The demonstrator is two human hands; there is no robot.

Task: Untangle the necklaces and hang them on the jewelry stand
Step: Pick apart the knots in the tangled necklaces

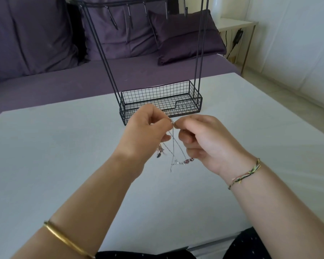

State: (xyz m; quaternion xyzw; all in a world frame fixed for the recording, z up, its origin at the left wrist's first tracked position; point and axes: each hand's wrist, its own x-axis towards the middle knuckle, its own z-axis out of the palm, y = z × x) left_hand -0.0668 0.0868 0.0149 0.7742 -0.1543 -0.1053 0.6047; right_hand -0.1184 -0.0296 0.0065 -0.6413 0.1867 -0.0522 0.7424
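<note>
matt black wire stand [160, 101] (thin shiny chains [173, 146])

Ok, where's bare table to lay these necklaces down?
Bare white table left of the left hand and right of the right hand. Crowded between the hands, where thin silver necklaces dangle, and at the black wire jewelry stand.

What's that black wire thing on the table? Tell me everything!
It's a jewelry stand of thin black wire, metal by its look. A mesh basket with a notched front forms its base; slim rods rise at both sides to a bar of hooks, bare where visible. It stands upright on the white table.
</note>
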